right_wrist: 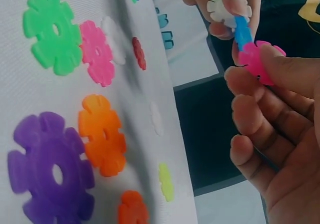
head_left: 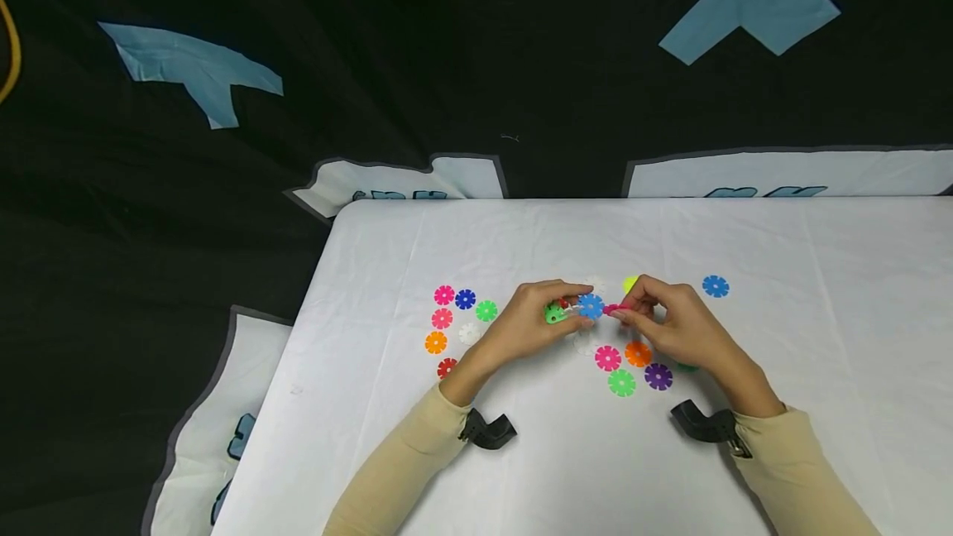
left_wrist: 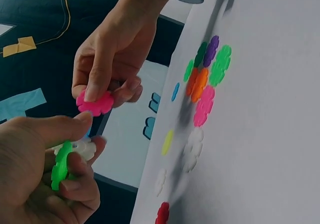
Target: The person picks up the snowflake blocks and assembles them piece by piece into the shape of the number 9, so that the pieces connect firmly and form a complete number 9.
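My left hand [head_left: 524, 325] grips a short chain of notched flower-shaped plastic discs above the table. The chain runs from a green disc [left_wrist: 61, 165] through a white disc [right_wrist: 220, 12] to a blue disc [right_wrist: 243, 33]. Between thumb and fingers, my right hand [head_left: 673, 325] pinches a pink disc [left_wrist: 95, 104]. In the right wrist view the pink disc's edge meets the end of the blue one, the two set at an angle. Fingers of the left hand partly cover the white and blue discs.
Loose discs lie flat on the white table [head_left: 566, 470]. On the left are several, including a dark blue disc [head_left: 465, 299] and an orange disc [head_left: 435, 342]. Below the hands lie a purple disc [head_left: 658, 376] and others; a lone blue disc [head_left: 715, 286] is farther right.
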`<state>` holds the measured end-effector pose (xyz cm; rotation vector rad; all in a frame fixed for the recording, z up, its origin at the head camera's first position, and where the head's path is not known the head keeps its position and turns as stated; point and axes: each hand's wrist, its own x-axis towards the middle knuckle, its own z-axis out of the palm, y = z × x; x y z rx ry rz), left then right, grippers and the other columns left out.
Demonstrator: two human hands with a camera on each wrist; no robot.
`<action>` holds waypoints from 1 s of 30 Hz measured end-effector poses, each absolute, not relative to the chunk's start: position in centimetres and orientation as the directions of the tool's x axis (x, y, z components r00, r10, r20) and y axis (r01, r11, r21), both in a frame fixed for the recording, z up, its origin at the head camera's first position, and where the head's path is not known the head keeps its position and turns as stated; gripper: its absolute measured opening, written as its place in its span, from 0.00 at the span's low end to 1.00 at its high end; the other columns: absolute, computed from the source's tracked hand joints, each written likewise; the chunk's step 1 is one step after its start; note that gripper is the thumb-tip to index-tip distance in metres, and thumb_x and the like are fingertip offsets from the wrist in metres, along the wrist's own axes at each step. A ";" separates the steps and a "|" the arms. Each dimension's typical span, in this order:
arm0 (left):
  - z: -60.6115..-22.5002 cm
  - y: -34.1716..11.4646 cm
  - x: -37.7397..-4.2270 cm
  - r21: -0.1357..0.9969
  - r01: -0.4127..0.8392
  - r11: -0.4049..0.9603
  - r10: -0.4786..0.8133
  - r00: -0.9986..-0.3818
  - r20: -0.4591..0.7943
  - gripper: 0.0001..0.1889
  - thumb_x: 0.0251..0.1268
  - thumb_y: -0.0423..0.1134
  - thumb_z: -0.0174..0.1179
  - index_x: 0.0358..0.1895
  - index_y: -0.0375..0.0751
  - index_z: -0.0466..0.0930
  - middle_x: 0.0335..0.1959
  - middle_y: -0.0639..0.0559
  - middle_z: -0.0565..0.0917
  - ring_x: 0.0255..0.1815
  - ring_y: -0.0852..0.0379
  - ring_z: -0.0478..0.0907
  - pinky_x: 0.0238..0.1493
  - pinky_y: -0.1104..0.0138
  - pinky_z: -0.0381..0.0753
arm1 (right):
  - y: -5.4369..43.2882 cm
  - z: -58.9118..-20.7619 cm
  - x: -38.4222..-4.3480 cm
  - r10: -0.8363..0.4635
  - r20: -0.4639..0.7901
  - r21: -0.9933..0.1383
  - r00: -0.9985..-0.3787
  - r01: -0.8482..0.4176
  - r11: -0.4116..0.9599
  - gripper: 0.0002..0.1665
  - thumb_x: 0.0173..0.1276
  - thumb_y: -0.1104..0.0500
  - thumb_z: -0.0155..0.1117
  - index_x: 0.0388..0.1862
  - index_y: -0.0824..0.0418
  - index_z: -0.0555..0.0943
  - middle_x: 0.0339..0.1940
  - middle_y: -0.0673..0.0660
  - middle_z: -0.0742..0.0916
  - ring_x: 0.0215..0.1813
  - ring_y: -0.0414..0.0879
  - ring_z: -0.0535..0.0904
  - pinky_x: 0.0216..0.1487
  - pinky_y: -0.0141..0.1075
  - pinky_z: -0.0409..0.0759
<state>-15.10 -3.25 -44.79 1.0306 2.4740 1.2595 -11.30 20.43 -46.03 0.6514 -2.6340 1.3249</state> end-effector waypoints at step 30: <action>-44.4 -2.6 -14.1 0.875 0.308 0.373 0.541 -0.839 0.064 0.16 0.58 0.39 0.71 0.48 0.34 0.84 0.34 0.47 0.85 0.28 0.66 0.77 0.33 0.74 0.78 | 19.5 -46.6 -11.3 -0.294 0.399 -0.751 -0.869 -0.493 0.438 0.15 0.53 0.74 0.73 0.25 0.58 0.78 0.21 0.52 0.86 0.24 0.40 0.78 0.28 0.30 0.75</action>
